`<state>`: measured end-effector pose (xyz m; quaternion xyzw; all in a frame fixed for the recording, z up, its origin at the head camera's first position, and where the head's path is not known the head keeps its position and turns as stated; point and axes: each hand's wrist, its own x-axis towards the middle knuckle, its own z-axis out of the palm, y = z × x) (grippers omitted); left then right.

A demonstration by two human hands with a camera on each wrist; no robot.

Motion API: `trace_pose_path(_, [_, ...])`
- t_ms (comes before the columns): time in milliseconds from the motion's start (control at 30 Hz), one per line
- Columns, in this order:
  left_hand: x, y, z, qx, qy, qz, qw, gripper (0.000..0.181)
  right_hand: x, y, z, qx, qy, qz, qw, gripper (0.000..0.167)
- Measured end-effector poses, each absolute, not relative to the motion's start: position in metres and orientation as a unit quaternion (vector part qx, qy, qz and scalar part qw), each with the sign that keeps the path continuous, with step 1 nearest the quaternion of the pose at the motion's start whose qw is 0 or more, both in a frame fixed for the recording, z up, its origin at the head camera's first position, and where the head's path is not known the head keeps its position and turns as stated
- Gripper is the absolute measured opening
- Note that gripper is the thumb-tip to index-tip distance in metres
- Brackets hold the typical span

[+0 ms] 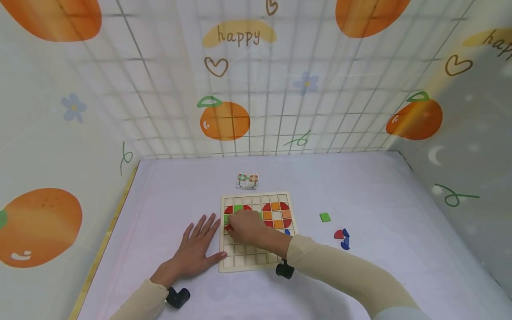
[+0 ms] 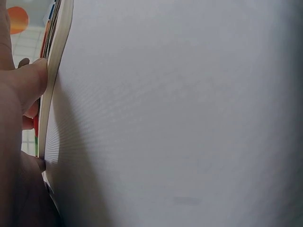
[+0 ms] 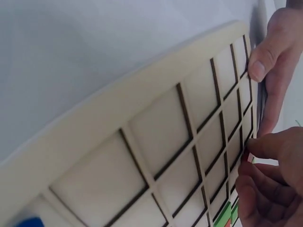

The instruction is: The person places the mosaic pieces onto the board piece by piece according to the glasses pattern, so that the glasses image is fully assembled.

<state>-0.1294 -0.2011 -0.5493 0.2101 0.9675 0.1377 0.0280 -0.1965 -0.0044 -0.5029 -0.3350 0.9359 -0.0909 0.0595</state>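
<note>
A wooden grid board (image 1: 239, 262) lies on the white table with coloured tiles in its upper cells. My right hand (image 1: 248, 227) reaches over the board's left half and pinches a red quarter-circle tile (image 3: 246, 155) between thumb and fingers, down at a cell. Part of the pattern is hidden under that hand. My left hand (image 1: 195, 252) rests on the table with spread fingers, its thumb touching the board's left edge. A ring of red and orange tiles (image 1: 275, 206) fills the upper right, and a blue tile (image 1: 287, 232) shows below it.
Right of the board lie a green square tile (image 1: 325, 217), a red rounded tile (image 1: 338, 234) and several blue rounded tiles (image 1: 346, 240). Behind the board is a small pattern card (image 1: 247, 181). A printed curtain (image 1: 256, 89) encloses the table's back and sides.
</note>
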Motion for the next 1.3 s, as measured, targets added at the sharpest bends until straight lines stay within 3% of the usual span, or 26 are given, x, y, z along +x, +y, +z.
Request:
trace_pose_path(333, [-0.130,-0.203,-0.549,0.211,0.968,0.132,0.030,0.095,-0.197,-0.008,-0.503,-0.274,0.937,-0.194,0.101,0.018])
trace_pose_path(667, [-0.129,-0.202,-0.548,0.211,0.968,0.135,0.029,0.094,-0.198,-0.016,-0.502,-0.221,0.941,-0.231,0.114,0.027])
trace_pose_path(967, [-0.131,-0.202,-0.548,0.211,0.968,0.135,0.028,0.094,-0.194,-0.009,-0.505,-0.254,0.929,-0.257,0.078,0.019])
trace_pose_path(1100, [-0.130,-0.201,-0.547,0.212,0.968,0.133,0.026,0.094,-0.194,-0.004,-0.503,-0.271,0.914,-0.288,0.095,0.010])
trace_pose_path(1300, [-0.129,-0.200,-0.546,0.212,0.968,0.134,0.019,0.094,-0.195,0.002,-0.505,-0.309,0.904,-0.274,0.108,0.015])
